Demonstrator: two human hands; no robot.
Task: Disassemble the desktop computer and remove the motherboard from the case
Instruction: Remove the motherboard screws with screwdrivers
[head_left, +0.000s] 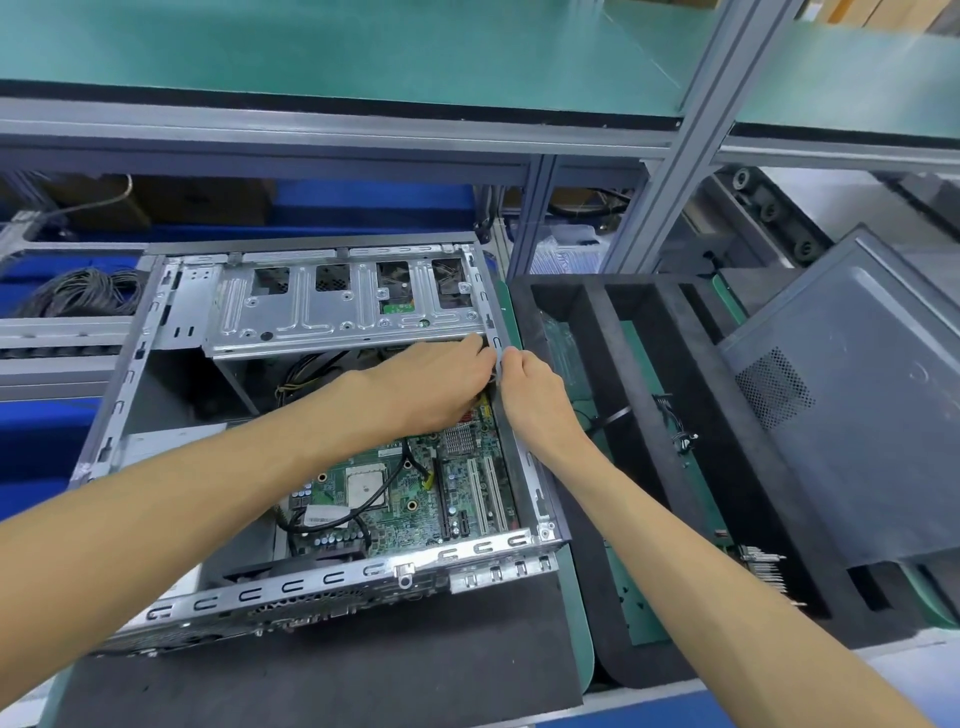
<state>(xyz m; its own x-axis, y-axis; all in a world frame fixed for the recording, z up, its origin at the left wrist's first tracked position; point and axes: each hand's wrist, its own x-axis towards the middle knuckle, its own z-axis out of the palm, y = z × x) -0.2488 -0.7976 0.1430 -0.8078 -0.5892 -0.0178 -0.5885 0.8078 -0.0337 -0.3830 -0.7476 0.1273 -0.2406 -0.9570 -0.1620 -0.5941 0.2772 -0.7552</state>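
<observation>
An open grey desktop case (332, 577) lies on its side on a black mat. Inside, the green motherboard (415, 499) shows a bare CPU, white slots and black cables across it. A silver drive cage (337, 301) spans the far end of the case. My left hand (431, 384) reaches inside, just under the cage's right end, fingers curled near some wires; what it touches is hidden. My right hand (530, 395) rests against the case's right wall (524, 467), its thumb and fingers pinching the wall's top edge near the cage.
A black foam tray (639, 467) with slots lies right of the case, holding small cables and connectors. The removed dark side panel (852, 405) leans at the far right. Coiled black cables (78, 291) sit at the far left. A green shelf on aluminium posts overhangs the back.
</observation>
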